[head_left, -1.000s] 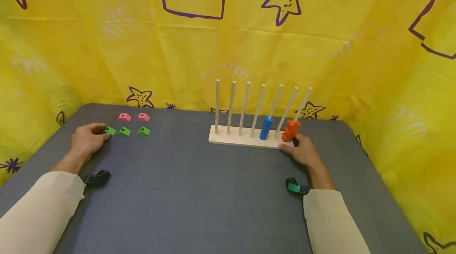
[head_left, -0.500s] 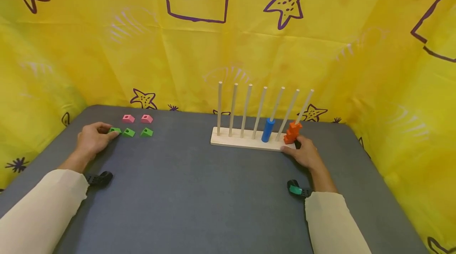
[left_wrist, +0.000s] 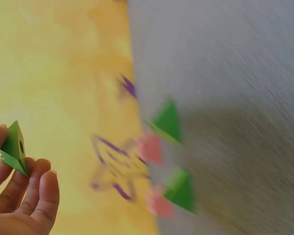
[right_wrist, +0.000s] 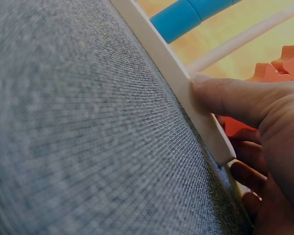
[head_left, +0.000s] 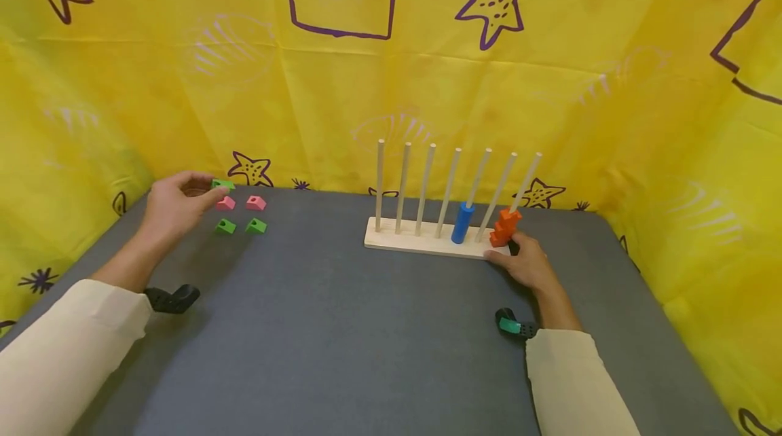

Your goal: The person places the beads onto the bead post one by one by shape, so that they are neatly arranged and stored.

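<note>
My left hand [head_left: 177, 206] pinches a green triangular block [left_wrist: 13, 148] with a hole in it, raised off the table at the left. Below it on the table lie two pink blocks [head_left: 256, 203] and two green triangular blocks [head_left: 256, 226]. My right hand [head_left: 524, 261] grips the right end of the wooden peg board [head_left: 403, 240], its thumb along the front edge in the right wrist view. Orange star-shaped pieces [head_left: 505, 228] are stacked on the rightmost peg, beside that hand. Blue cylinders [head_left: 462, 223] sit on another peg of the board.
Several upright wooden pegs [head_left: 404, 181] rise from the board, bare apart from the two loaded ones. A yellow patterned cloth [head_left: 342, 89] hangs behind and at both sides of the grey table [head_left: 366, 348].
My left hand took hold of the leftmost green triangular block and lifted it up from its row, slightly to the right. The right hand stays on the peg board.
</note>
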`<action>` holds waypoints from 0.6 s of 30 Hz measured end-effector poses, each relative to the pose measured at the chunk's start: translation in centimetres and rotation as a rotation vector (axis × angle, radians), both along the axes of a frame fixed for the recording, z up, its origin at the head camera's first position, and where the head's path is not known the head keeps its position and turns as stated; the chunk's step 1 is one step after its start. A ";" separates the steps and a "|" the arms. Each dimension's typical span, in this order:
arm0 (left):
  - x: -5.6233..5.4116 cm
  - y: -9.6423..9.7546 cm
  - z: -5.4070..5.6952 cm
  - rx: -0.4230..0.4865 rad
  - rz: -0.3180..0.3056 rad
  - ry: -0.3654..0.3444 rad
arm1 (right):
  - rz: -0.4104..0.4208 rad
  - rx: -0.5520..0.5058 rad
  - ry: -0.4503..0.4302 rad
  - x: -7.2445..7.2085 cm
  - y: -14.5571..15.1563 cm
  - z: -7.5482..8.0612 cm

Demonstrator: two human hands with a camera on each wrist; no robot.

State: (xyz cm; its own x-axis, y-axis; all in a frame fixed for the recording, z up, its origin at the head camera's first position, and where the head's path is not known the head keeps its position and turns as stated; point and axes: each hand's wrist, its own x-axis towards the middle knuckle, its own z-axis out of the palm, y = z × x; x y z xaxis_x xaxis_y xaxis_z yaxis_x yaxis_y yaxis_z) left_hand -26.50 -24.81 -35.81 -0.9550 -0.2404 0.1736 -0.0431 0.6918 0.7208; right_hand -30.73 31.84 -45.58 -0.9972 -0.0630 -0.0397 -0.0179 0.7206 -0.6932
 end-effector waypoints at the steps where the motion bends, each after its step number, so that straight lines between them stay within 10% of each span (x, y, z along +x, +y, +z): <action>1: 0.2 0.8 0.6 0.008 -0.021 0.014 | 0.001 0.002 -0.003 0.0 0.0 0.0; 18: 0.3 12.5 6.3 0.192 -0.321 0.259 | 0.011 0.010 0.005 0.0 0.0 0.1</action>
State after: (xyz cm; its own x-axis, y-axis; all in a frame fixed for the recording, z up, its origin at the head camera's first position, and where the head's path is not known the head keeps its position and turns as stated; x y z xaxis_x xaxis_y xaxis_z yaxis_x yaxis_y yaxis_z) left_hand -26.21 -12.27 -29.51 -0.9174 0.0096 0.3979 0.3504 0.4939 0.7958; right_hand -30.69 31.88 -45.50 -0.9967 -0.0734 -0.0357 -0.0290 0.7274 -0.6856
